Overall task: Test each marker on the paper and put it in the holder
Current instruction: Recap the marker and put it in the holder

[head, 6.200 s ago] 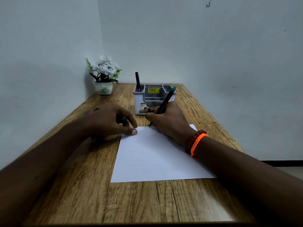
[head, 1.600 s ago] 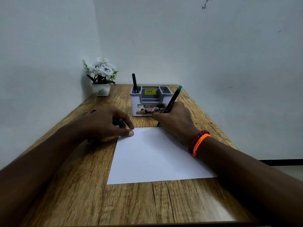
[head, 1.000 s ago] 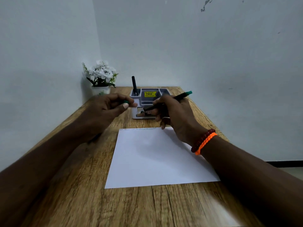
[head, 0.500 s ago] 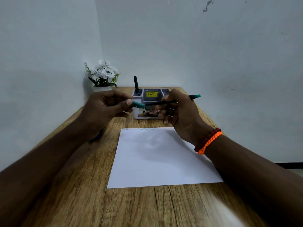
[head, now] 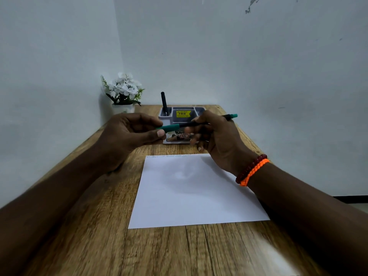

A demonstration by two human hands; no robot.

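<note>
My right hand (head: pixel 217 140) grips a black marker with a green end (head: pixel 231 116), held level above the table. My left hand (head: pixel 129 136) pinches the marker's green cap (head: pixel 169 127), which sits on the marker's tip end. Both hands hover in front of the grey holder (head: pixel 182 116), where one black marker (head: pixel 164 103) stands in the left compartment. The white paper (head: pixel 195 192) lies below the hands, with faint scribbles along its far edge (head: pixel 169 156).
A small pot of white flowers (head: pixel 124 92) stands at the back left corner of the wooden table (head: pixel 89 236). Walls close the table in on the left and behind. The table's right edge runs past the paper.
Both hands lifted off the paper and came together above it. The marker went from writing upright to lying level, and the green cap in my left hand met its tip.
</note>
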